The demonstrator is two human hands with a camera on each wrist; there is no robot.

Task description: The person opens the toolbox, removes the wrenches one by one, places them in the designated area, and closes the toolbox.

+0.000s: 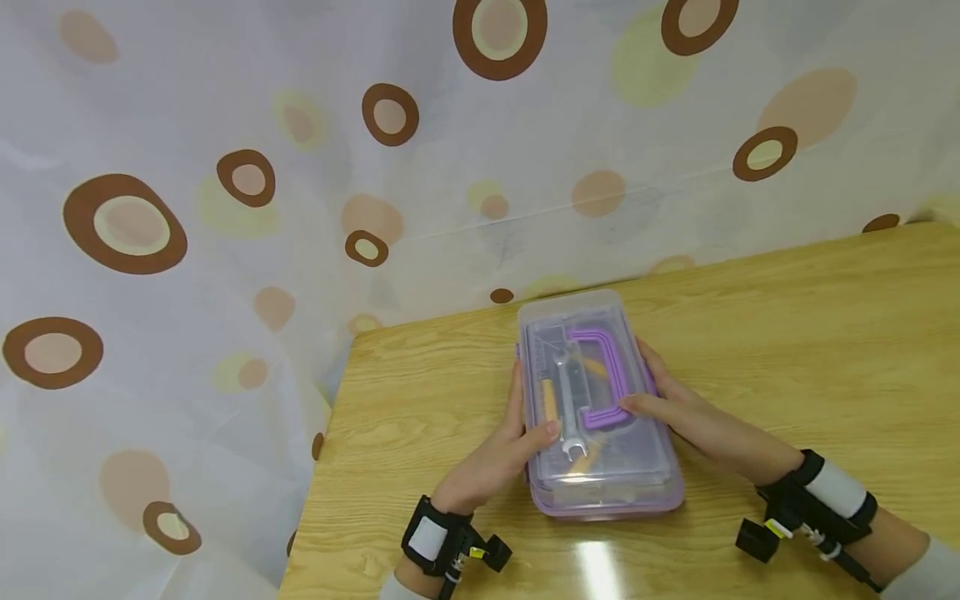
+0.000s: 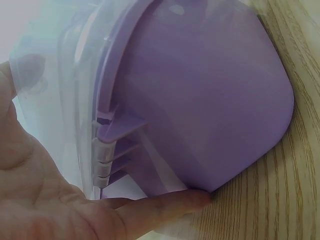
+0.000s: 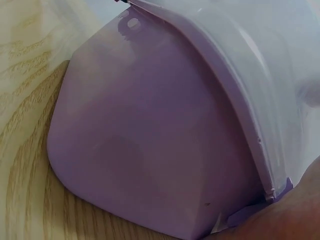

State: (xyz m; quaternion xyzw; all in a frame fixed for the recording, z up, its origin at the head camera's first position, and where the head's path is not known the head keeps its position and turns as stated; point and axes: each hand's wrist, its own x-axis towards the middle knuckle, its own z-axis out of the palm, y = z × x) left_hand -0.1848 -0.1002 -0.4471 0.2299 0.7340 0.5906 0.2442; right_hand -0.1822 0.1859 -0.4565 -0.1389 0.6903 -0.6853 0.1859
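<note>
A toolbox (image 1: 637, 462) with a clear lid and purple base is at the table's middle, closed, one short end toward me. Its purple handle (image 1: 617, 371) lies folded flat on the lid. Through the lid I see an open-end wrench (image 1: 567, 408) and orange-yellow pieces too blurred to name. My left hand (image 1: 491, 458) grips the left side, thumb over the lid and fingers along the wall, near the hinge (image 2: 103, 155). On the right side my right hand (image 1: 701, 425) holds the box, its thumb at the handle's near corner. Its other fingers are partly hidden.
The wooden table (image 1: 810, 333) extends far to the right; its left edge is near my left arm. Behind and to the left hangs a white curtain (image 1: 300, 50) with brown and peach circles, close to the box's far end. Each wrist wears a strapped camera (image 1: 757, 540).
</note>
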